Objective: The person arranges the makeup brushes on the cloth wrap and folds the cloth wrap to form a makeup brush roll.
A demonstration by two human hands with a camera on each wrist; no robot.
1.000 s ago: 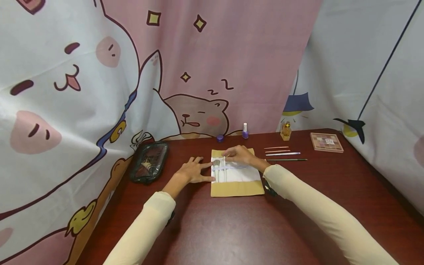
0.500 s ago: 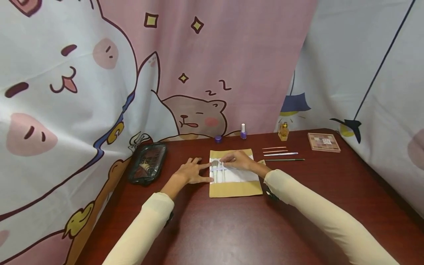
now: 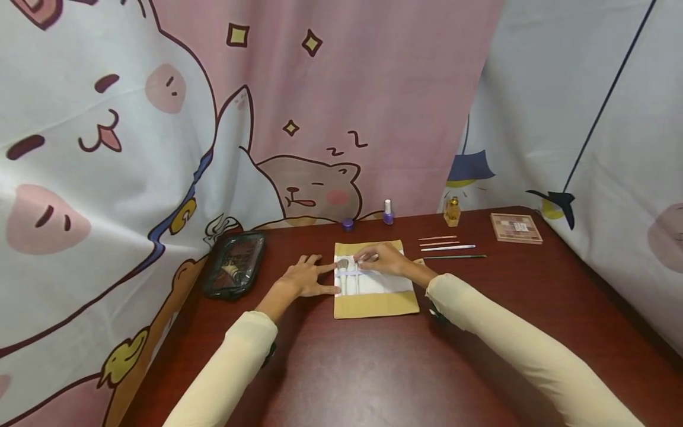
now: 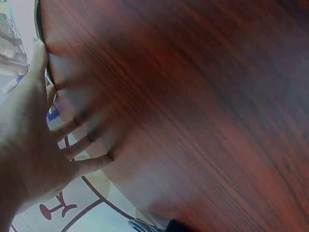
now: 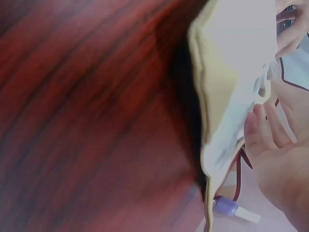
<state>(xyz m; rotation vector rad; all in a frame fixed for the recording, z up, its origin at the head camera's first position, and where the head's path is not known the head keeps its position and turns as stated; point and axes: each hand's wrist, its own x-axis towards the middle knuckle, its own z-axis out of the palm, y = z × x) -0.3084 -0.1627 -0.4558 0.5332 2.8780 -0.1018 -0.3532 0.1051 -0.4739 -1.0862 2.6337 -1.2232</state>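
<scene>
A yellow-and-white fabric brush roll (image 3: 376,305) lies unrolled on the table. Two pale-handled makeup brushes sit side by side at its left, under a lilac strap: a fuller grey-headed brush (image 3: 343,265) and a thinner brush (image 3: 357,286). My right hand (image 3: 386,260) is over the upper part of the roll, thumb and fingertips pinching the thinner brush near its top, which they hide. My left hand (image 3: 305,277) rests at the roll's left edge with fingers spread, thumb and index finger touching the edge. In the left wrist view that hand (image 4: 41,145) has straight fingers on the table.
Several slim pencil-like sticks (image 3: 447,248) lie right of the roll. Behind stand a purple jar (image 3: 348,225), nail polish (image 3: 388,212) and a gold bottle (image 3: 452,212). An eyeshadow palette (image 3: 516,229) is at far right, a black clear-topped pouch (image 3: 233,265) at left.
My right hand has shifted slightly toward me along the thinner brush, and less of its upper end shows. My left hand stays at the roll's edge. The head view has drifted a little.
</scene>
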